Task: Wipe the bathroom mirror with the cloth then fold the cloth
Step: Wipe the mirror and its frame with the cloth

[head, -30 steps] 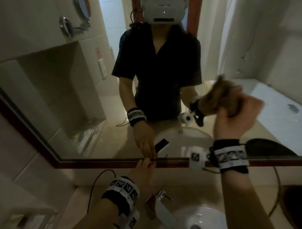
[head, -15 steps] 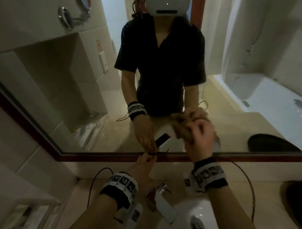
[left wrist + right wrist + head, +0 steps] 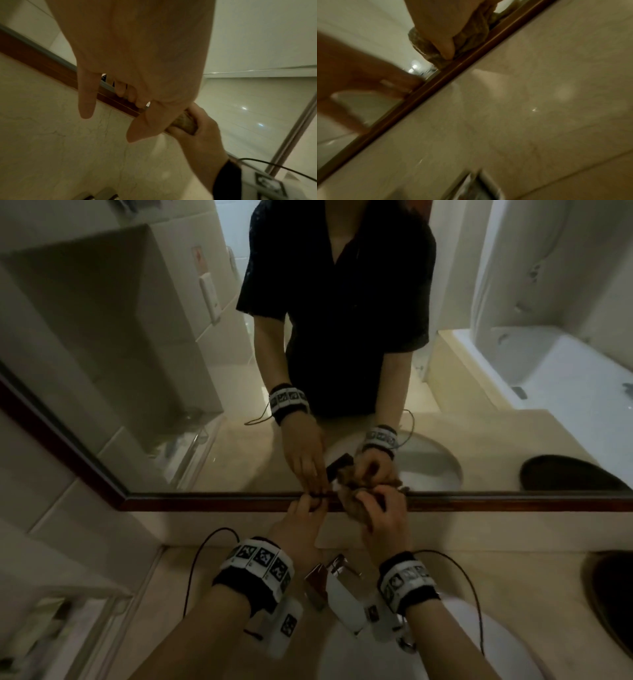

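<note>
The mirror (image 3: 171, 371) has a dark wooden frame (image 3: 205, 503) along its lower edge. A bunched brown cloth (image 3: 351, 501) presses against the glass just above that edge. My right hand (image 3: 376, 508) grips the cloth, fingers curled round it. The right wrist view shows the cloth (image 3: 471, 36) wadded under my thumb against the frame (image 3: 436, 83). My left hand (image 3: 310, 503) is just left of the cloth, its fingertips resting on the frame. In the left wrist view, those fingers (image 3: 130, 97) bend over the frame, with the right hand (image 3: 197, 134) and cloth (image 3: 184, 123) beside them.
A chrome faucet (image 3: 329, 580) and white basin (image 3: 376, 655) sit directly below my hands. The beige counter (image 3: 171, 594) holds a dark round bowl (image 3: 613, 604) at the right. A glass shelf (image 3: 51, 628) is at lower left. Thin cables trail from both wristbands.
My right hand has carried the cloth down and left, from high on the mirror's right to its lower edge beside the left hand. The left hand stays on the frame.
</note>
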Action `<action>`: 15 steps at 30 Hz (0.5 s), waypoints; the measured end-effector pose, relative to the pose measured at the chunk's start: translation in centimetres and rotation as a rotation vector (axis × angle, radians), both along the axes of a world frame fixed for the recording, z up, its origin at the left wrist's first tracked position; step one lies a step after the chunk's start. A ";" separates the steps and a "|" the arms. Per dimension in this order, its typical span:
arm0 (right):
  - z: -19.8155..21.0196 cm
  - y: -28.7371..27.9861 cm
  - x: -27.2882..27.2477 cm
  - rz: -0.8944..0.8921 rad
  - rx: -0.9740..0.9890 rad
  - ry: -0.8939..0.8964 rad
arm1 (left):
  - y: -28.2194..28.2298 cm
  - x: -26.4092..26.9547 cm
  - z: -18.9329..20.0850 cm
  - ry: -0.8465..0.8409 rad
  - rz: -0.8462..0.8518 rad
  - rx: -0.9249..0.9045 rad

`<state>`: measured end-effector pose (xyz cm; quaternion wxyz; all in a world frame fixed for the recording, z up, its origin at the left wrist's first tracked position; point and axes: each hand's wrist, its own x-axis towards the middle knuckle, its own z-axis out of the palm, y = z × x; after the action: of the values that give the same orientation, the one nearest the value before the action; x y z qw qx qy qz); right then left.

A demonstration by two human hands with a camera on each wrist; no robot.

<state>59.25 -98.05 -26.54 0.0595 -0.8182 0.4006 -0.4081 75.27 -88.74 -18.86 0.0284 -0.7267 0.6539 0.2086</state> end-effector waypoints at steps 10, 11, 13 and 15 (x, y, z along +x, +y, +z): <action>3.0 -6.0 -14.8 -0.636 0.322 -0.263 | -1.0 -5.0 -2.8 -0.393 0.098 -0.098; 2.8 -6.1 -14.9 -0.608 0.283 -0.265 | -1.2 -5.6 -2.8 -0.403 0.106 -0.062; 1.7 -5.6 -14.1 -0.520 0.170 -0.255 | -1.3 -7.2 -2.4 -0.398 0.160 -0.020; 0.6 -4.7 -13.0 -0.424 0.090 -0.221 | -1.6 -8.7 -1.9 -0.358 0.252 -0.042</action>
<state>46.22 -102.70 -25.93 0.0523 -0.6629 0.5721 -0.4802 66.57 -90.29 -20.79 0.1024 -0.8286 0.5466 0.0645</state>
